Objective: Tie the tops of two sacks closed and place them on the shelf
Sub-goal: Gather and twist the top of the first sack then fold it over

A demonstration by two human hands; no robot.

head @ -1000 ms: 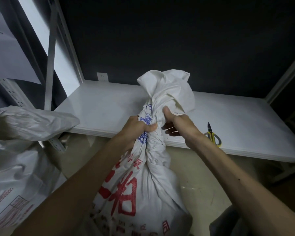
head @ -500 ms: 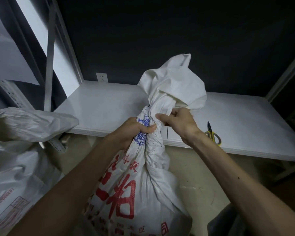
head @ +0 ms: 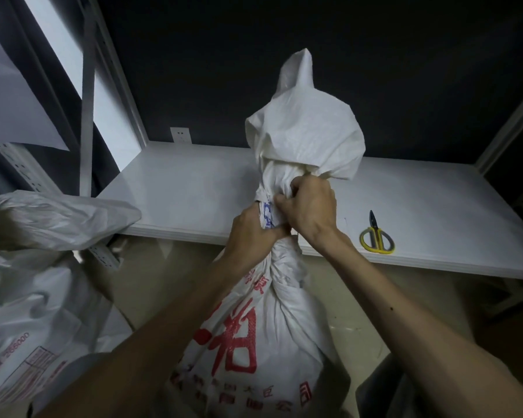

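The sack point(head: 254, 327), white with red print, stood on the floor point(head: 360, 312) just before the shelf's point(head: 178, 191) front edge, its neck twisted tight and rising above that edge. The left hand point(head: 248, 233) gripped the neck from the left, fingers curled round the twisted cloth beside a patch of blue print. The right hand point(head: 308, 206) held the neck just above and touching the left, its fingers curled and dug into the gathered folds. Over the right hand the loose top of the sack puffed out and stood upright, ending in a point against the dark back wall. A second sack point(head: 37, 282) sat on the floor to the left, its untied top lying against the shelf's front left corner. Scissors point(head: 376, 236) with yellow handles lay on the shelf near the front edge, right of the hands, blades toward the back. A socket point(head: 180, 135) sat on the wall at the shelf's back left corner.
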